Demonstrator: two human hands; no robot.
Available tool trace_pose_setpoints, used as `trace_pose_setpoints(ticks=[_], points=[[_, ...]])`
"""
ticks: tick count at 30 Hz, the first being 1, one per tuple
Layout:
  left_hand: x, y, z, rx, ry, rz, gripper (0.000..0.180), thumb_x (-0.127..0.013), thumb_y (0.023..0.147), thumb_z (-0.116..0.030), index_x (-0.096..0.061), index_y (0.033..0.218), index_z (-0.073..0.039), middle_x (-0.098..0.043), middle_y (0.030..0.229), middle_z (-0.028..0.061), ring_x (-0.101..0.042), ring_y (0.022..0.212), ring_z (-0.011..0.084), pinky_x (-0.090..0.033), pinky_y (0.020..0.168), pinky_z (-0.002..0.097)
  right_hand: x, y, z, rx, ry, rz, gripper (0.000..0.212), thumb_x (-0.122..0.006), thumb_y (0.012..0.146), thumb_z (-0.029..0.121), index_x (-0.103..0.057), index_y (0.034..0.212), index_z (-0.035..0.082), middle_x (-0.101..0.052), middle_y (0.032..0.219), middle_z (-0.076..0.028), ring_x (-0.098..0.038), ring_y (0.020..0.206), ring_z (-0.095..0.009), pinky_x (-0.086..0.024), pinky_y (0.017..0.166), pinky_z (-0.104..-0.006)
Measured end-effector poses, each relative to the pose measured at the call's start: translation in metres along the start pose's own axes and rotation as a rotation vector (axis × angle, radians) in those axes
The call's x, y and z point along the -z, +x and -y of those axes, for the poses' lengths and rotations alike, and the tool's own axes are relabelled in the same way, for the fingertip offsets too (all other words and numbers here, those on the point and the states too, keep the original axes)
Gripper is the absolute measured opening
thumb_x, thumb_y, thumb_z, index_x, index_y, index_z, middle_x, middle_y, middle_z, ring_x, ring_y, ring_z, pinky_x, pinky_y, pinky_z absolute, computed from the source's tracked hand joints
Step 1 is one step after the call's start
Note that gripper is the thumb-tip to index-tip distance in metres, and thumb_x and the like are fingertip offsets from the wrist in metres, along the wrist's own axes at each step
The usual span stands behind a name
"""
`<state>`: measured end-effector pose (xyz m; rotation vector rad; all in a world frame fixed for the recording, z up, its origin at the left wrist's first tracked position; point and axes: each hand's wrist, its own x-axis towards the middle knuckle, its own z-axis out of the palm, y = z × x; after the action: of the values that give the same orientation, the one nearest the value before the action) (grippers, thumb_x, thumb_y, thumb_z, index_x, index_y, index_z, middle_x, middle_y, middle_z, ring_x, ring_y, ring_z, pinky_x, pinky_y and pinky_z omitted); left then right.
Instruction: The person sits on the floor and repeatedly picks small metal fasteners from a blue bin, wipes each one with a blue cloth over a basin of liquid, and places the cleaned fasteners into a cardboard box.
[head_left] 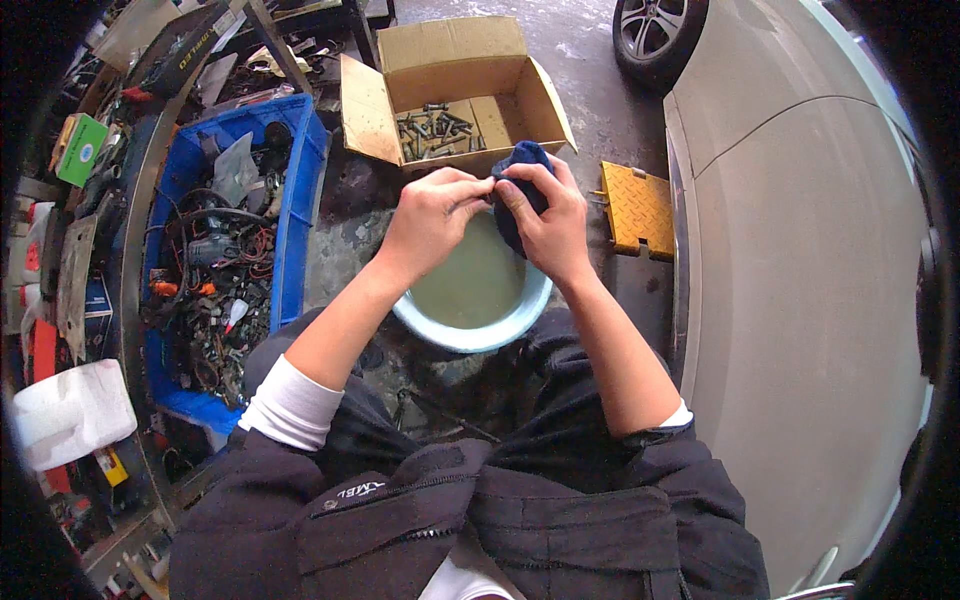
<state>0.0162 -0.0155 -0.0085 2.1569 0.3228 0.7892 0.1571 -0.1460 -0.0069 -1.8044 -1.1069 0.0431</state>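
My right hand (548,215) grips a bunched dark blue cloth (522,157), part of which hangs below the fingers. Fingertip to fingertip with it, my left hand (432,218) is closed in a pinch. A small dark piece shows between the two hands, too covered by fingers to name. Below them stands a round light blue basin (470,342) of cloudy greenish water. Just beyond the hands, an open cardboard box (450,48) holds several loose metal bolts (432,132), mostly toward its left side.
On my left a blue crate (292,240) is heaped with cables, tools and small parts, beside a cluttered metal shelf (140,250). A light-coloured car (800,250) fills the right side. A yellow metal plate (637,208) lies on the floor near it.
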Motion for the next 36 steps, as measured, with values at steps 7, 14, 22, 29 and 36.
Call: trace_pose_setpoints(ticks=[7, 14, 22, 29, 36], points=[[-0.002, 0.001, -0.005, 0.168, 0.028, -0.093, 0.028, -0.077, 0.084, -0.001, -0.080, 0.112, -0.004, -0.076, 0.100, 0.0165, -0.075, 0.091, 0.0290, -0.058, 0.083, 0.0355, -0.005, -0.006, 0.003, 0.003, 0.018, 0.012, 0.020, -0.081, 0.089, 0.024, -0.078, 0.105, 0.012, -0.067, 0.121, -0.019, -0.070, 0.106, -0.038, -0.056, 0.090, -0.0442], [-0.004, -0.001, 0.000, 0.105, 0.063, -0.082, 0.028, -0.078, 0.083, -0.003, -0.080, 0.111, -0.005, -0.075, 0.094, 0.0162, -0.074, 0.085, 0.0290, -0.057, 0.078, 0.0367, -0.002, -0.008, 0.009, 0.019, -0.023, 0.018, 0.019, -0.081, 0.088, 0.023, -0.078, 0.104, 0.012, -0.068, 0.122, -0.019, -0.070, 0.105, -0.037, -0.056, 0.091, -0.0432], [-0.002, -0.001, -0.001, 0.094, 0.076, -0.079, 0.028, -0.076, 0.085, -0.003, -0.079, 0.112, -0.004, -0.075, 0.094, 0.0163, -0.074, 0.084, 0.0292, -0.057, 0.076, 0.0379, -0.003, -0.009, 0.008, 0.147, -0.131, -0.036, 0.020, -0.083, 0.085, 0.027, -0.081, 0.103, 0.018, -0.066, 0.126, -0.015, -0.072, 0.102, -0.036, -0.060, 0.084, -0.0446], [0.005, 0.005, 0.005, 0.109, 0.044, -0.063, 0.025, -0.076, 0.085, -0.003, -0.079, 0.110, -0.002, -0.076, 0.098, 0.0170, -0.075, 0.090, 0.0287, -0.059, 0.081, 0.0366, -0.001, -0.008, 0.009, 0.186, -0.158, -0.039, 0.023, -0.085, 0.083, 0.029, -0.082, 0.105, 0.021, -0.066, 0.128, -0.013, -0.072, 0.103, -0.034, -0.060, 0.084, -0.0434], [0.001, 0.000, 0.002, -0.009, 0.151, -0.092, 0.023, -0.079, 0.082, -0.003, -0.079, 0.105, -0.004, -0.075, 0.097, 0.0157, -0.074, 0.089, 0.0313, -0.059, 0.080, 0.0375, 0.000, -0.007, 0.006, -0.066, 0.045, 0.093, 0.032, -0.084, 0.087, 0.033, -0.081, 0.112, 0.013, -0.068, 0.122, -0.021, -0.071, 0.107, -0.036, -0.057, 0.094, -0.0421]])
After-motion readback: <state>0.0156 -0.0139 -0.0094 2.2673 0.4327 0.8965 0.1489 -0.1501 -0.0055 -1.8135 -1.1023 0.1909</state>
